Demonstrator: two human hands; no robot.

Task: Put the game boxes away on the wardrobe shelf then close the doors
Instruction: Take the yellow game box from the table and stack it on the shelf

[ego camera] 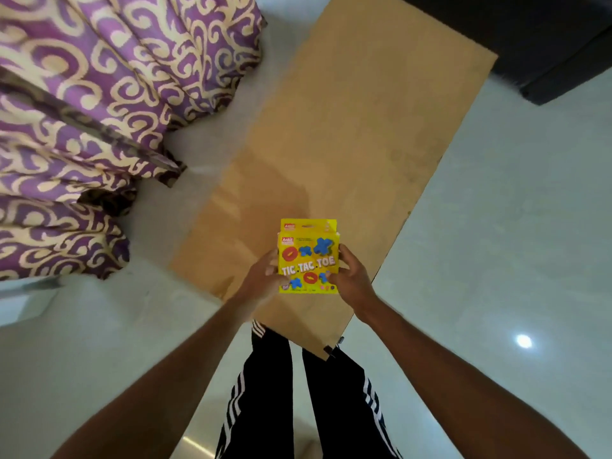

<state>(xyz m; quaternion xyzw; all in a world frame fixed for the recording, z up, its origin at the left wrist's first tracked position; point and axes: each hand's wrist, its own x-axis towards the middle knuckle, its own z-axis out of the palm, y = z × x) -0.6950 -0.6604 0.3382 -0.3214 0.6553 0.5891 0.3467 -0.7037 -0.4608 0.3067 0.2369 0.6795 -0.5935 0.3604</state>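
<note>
A yellow Tic Tac Toe game box (308,250) with red rings and blue crosses on its front is held above the near end of a brown table. A second yellow box of the same kind shows just behind it, its top edge sticking out. My left hand (263,279) grips the left side of the boxes and my right hand (349,276) grips the right side. The wardrobe and its shelf are out of view.
The long brown table (347,134) runs away from me over a pale glossy floor. Purple curtains with cream swirls (99,94) hang at the left. A dark piece of furniture (546,44) stands at the top right. My legs in black striped trousers are below.
</note>
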